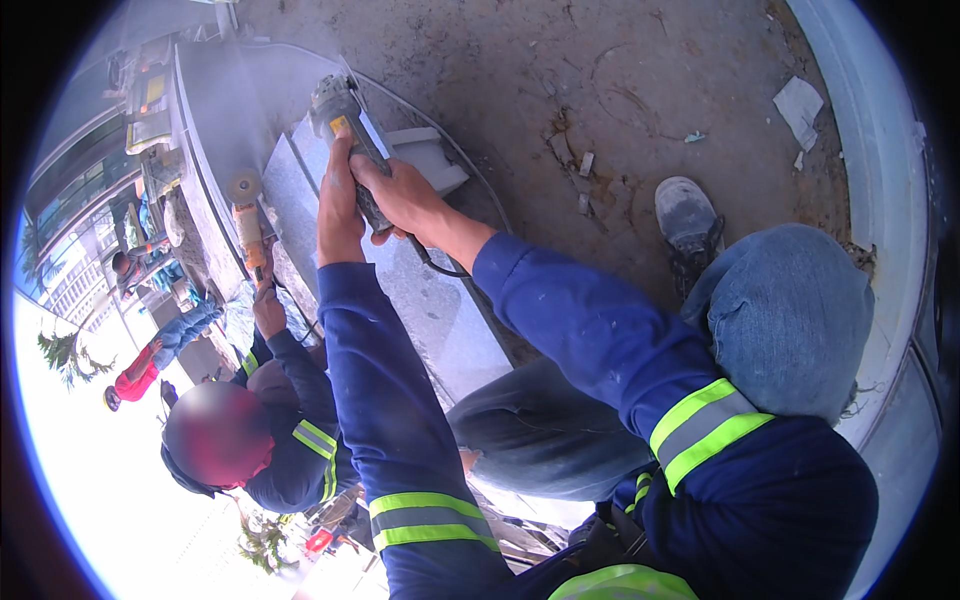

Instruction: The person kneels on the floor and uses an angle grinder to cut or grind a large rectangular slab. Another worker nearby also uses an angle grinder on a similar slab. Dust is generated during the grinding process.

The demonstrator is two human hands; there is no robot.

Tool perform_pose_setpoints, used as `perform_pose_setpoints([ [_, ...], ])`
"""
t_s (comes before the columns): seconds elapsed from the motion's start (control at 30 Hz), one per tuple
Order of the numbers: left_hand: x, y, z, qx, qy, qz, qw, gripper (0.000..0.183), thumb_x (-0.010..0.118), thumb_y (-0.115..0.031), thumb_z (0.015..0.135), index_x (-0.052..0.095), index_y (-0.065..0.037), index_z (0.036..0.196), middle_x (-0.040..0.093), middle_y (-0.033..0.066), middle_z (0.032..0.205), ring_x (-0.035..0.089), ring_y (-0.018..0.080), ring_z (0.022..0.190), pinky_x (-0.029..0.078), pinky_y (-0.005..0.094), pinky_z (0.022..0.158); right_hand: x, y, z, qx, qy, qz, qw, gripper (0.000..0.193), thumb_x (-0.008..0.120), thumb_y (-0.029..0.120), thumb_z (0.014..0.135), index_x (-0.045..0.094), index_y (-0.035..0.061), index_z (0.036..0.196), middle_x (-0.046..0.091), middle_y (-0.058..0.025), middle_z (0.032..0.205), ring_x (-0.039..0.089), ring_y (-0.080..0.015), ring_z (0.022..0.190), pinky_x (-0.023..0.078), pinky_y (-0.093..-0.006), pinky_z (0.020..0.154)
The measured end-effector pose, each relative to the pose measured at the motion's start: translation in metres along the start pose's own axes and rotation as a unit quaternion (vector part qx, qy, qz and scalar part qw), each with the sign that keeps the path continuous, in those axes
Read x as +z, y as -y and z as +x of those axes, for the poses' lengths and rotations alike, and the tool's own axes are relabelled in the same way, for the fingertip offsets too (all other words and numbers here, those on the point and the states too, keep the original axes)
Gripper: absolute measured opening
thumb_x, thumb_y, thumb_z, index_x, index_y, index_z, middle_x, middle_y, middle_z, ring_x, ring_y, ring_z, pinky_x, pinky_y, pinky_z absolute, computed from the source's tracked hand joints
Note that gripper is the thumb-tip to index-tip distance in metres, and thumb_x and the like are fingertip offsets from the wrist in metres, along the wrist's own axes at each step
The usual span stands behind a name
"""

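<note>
While my left hand (341, 200) and right hand (408, 198) clench their fingers round the grinder (369, 146) at the slab's (430, 315) far end, grinding appears underway; next calls for steady guidance.

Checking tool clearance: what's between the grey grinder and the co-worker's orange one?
Head view: a pale grey slab lies between the grey grinder and orange grinder.

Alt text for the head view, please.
A person's left hand and right hand grip a grey angle grinder near the far end of a pale slab, with dust hazing the air. At left, a co-worker in a dark jacket with reflective bands holds an orange grinder. Dirty ground fills the upper right.
</note>
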State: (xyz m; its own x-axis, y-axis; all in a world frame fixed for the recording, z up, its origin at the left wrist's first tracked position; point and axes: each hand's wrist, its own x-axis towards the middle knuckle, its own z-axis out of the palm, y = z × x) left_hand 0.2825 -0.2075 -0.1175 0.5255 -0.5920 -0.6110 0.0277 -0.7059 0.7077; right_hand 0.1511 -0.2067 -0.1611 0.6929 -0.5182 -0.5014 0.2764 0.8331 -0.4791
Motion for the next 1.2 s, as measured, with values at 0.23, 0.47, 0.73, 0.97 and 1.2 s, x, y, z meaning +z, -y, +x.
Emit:
perform_pose_setpoints([
  [0.23,-0.002,0.007,0.007,0.017,0.002,-0.004,1.0,0.074,0.06,-0.065,0.108,0.063,0.003,0.138,0.074,0.0182,0.108,0.074,0.0288,0.089,0.061,0.0426,0.079,-0.002,-0.005,0.002,-0.011,0.01,0.007,1.0,0.069,0.06,0.062,0.109,0.062,-0.007,0.114,0.07,-0.0088,0.079,0.073,-0.022,0.052,0.047,-0.0284,0.036],
  [0.47,-0.006,-0.001,0.016,-0.011,-0.001,0.01,1.0,0.074,0.061,-0.066,0.107,0.065,0.003,0.136,0.074,0.0184,0.107,0.074,0.0302,0.091,0.06,0.044,0.079,-0.002,-0.005,0.021,0.003,0.023,0.015,1.0,0.082,0.064,0.061,0.105,0.056,-0.0179,0.127,0.07,-0.0194,0.093,0.072,-0.0262,0.053,0.051,-0.0329,0.038],
  [0.73,-0.003,0.0,0.011,-0.029,-0.022,0.004,0.999,0.077,0.062,-0.066,0.106,0.065,0.003,0.141,0.074,0.0194,0.119,0.072,0.0309,0.103,0.058,0.0454,0.091,0.0,-0.001,0.01,0.007,0.005,-0.004,1.0,0.066,0.059,0.06,0.11,0.065,-0.006,0.11,0.071,-0.0099,0.078,0.07,-0.0213,0.05,0.046,-0.0288,0.037],
  [0.97,-0.001,0.006,-0.004,0.007,-0.009,0.008,1.0,0.078,0.061,-0.067,0.106,0.065,0.004,0.141,0.074,0.0194,0.118,0.073,0.0299,0.101,0.058,0.0428,0.09,-0.001,-0.005,-0.004,-0.007,0.008,-0.001,1.0,0.067,0.059,0.06,0.11,0.063,-0.0066,0.114,0.07,-0.0092,0.078,0.07,-0.0206,0.05,0.046,-0.0289,0.037],
  [1.2,-0.002,0.005,0.001,-0.011,0.0,0.016,1.0,0.076,0.059,-0.066,0.108,0.063,0.003,0.139,0.074,0.0204,0.109,0.075,0.0311,0.093,0.061,0.0445,0.081,-0.003,-0.005,0.001,-0.007,0.027,0.017,0.999,0.072,0.062,0.058,0.106,0.062,-0.0131,0.118,0.07,-0.0143,0.084,0.068,-0.022,0.05,0.05,-0.0311,0.037],
])
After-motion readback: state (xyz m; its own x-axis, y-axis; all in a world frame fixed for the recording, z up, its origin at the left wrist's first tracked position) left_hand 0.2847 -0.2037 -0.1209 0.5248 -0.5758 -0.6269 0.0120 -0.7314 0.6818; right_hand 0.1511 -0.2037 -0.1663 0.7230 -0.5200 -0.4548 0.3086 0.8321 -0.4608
